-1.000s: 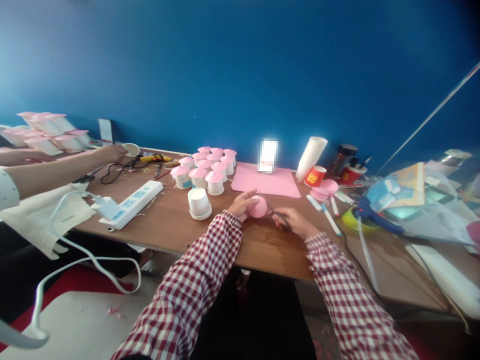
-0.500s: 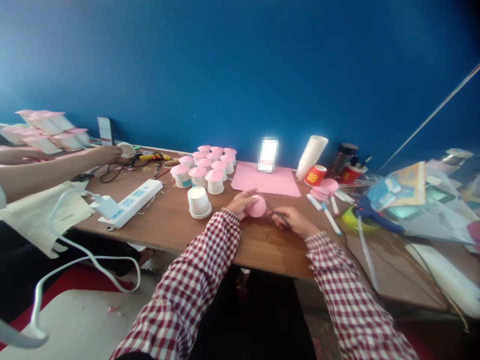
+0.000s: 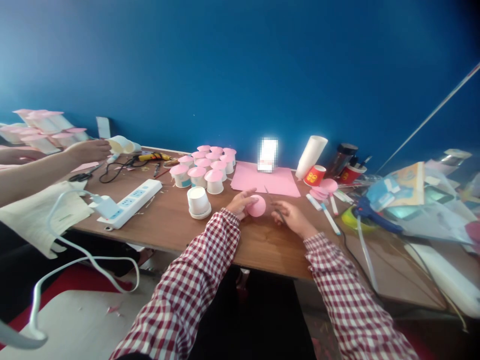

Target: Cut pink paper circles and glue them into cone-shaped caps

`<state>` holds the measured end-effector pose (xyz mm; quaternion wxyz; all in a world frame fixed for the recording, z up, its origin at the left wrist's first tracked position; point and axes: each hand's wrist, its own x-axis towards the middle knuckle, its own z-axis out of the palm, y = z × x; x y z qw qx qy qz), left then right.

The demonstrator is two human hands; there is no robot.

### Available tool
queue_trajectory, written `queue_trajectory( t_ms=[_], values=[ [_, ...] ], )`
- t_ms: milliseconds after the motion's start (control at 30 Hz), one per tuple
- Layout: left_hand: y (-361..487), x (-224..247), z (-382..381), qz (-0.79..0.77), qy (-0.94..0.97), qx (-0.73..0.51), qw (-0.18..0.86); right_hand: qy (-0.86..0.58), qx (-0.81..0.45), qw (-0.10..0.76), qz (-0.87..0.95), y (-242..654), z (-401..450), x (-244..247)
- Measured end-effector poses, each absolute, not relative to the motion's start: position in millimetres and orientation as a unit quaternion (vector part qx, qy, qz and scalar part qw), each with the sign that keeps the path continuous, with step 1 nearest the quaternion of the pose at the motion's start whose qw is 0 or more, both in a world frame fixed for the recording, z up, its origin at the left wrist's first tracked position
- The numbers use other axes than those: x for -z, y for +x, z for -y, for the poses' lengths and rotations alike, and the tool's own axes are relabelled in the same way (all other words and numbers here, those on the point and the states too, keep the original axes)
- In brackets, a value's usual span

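Note:
Between its thumb and fingers, my left hand (image 3: 240, 202) grips a round pink paper disc (image 3: 257, 206) above the table edge. My right hand (image 3: 290, 215) is closed around the handles of small scissors (image 3: 270, 195), whose blades point up and away, just right of the disc and apart from it. Behind the disc lies a stack of pink paper sheets (image 3: 247, 179). To the left of my left hand stands a white paper cup (image 3: 198, 201), upside down with its rim low. Several white cups topped with pink discs (image 3: 213, 176) stand behind it.
A phone (image 3: 267, 155) leans on the wall. To the right are loose pink discs (image 3: 329, 186), a red cup (image 3: 314, 176), markers (image 3: 330, 220) and a blue glue gun (image 3: 378, 216). Leftward lie a power strip (image 3: 131, 200) and a co-worker's hand (image 3: 90, 152) with white cups.
My right hand has drawn the scissors slightly away from the disc, turning their blades more upright. At left, the co-worker's hand has shifted left and cups there now lie on their side.

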<state>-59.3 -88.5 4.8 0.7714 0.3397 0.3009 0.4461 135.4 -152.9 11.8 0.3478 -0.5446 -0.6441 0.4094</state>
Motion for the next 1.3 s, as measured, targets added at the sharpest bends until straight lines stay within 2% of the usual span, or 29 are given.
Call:
queue_trajectory(
  t_ms=[67, 167, 333, 633, 767, 1067, 1300],
  values=[
    [-58.9, -5.9, 89.3, -0.297, 0.333, -0.452, 0.772, -0.611, -0.288, 0.351, 0.649, 137.5, 151.2, -8.6],
    [-58.2, -6.5, 89.5, -0.292, 0.325, -0.462, 0.772, -0.711, -0.114, 0.309, 0.621, 142.3, 149.5, -4.9],
    [-57.9, -4.5, 88.4, -0.295, 0.321, -0.469, 0.768, -0.77, 0.016, 0.227, 0.596, 147.6, 150.1, -3.7],
    [-56.3, -3.0, 88.2, -0.311, 0.338, -0.49, 0.741, -0.737, 0.039, 0.212, 0.641, 149.0, 148.6, -1.0],
    [-54.5, 2.4, 86.4, -0.332, 0.367, -0.489, 0.718, -0.738, 0.071, 0.169, 0.65, 146.9, 149.4, -1.0],
    [-50.3, 13.4, 87.2, -0.364, 0.546, -0.463, 0.596, -0.726, 0.117, 0.139, 0.663, 145.5, 150.8, -1.2],
    [-48.0, 9.8, 92.4, -0.384, 0.623, -0.466, 0.496, -0.721, 0.112, 0.147, 0.668, 144.3, 151.6, -2.8]
  ],
)
